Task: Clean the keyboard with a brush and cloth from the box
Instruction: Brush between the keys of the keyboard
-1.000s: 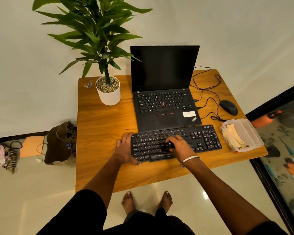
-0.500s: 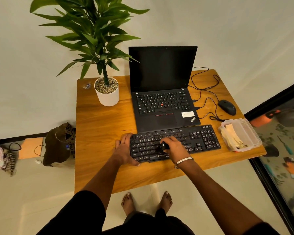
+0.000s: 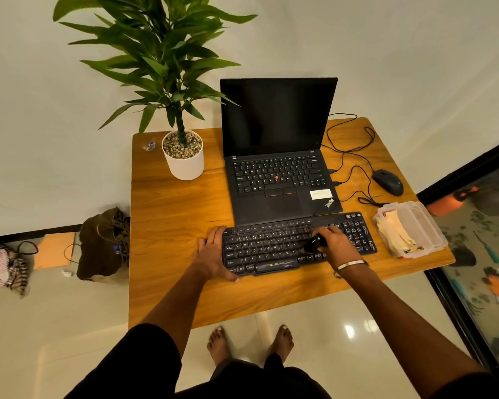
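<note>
A black keyboard (image 3: 271, 246) lies on the wooden table (image 3: 173, 214) in front of a laptop. My right hand (image 3: 336, 246) grips a small black brush (image 3: 314, 244) whose tip rests on the keys right of the keyboard's middle. My left hand (image 3: 213, 254) lies flat with straight fingers against the keyboard's left end. At the table's right edge stands a clear plastic box (image 3: 427, 226) with a pale cloth (image 3: 396, 234) inside.
An open black laptop (image 3: 280, 182) sits behind the keyboard. A potted plant (image 3: 183, 156) stands at the back left. A black mouse (image 3: 388, 181) with looping cables lies at the back right. A dark bag (image 3: 104, 246) sits on the floor to the left.
My right hand with the brush has swept to the right along the keys, after moving a little left half a second ago. My left hand has stayed on the keyboard's left end.
</note>
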